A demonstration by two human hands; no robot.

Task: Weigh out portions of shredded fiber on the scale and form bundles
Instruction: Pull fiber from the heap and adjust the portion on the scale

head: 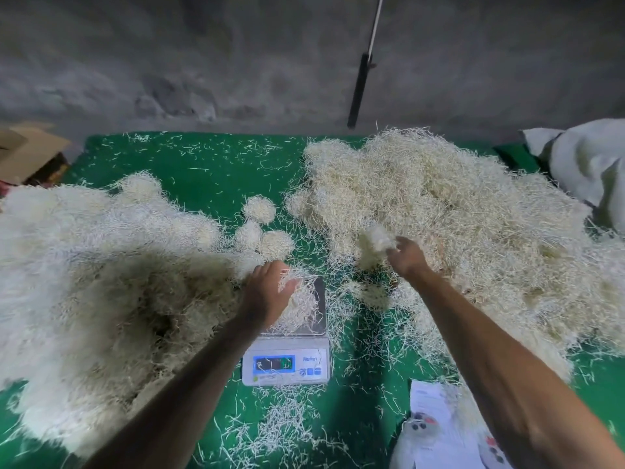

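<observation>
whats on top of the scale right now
A loose portion of shredded fiber lies on the scale pan, left hand resting on it. Strands cover the display, so the reading is hidden.

A green mat [216, 170] covers the work surface from its far edge to its near edge. Behind the far edge rises a rough grey wall [169, 62], mottled and unevenly lit, brighter toward the lower middle. A black rod [359, 89] hangs or leans against that wall, with a thin white cord or stick [376, 25] running up from its top. At the far left corner sits an open cardboard box [30, 154]. At the far right corner lies a white sack [581, 160], crumpled. Near the right part of the near edge rest printed white papers [436, 421].
</observation>
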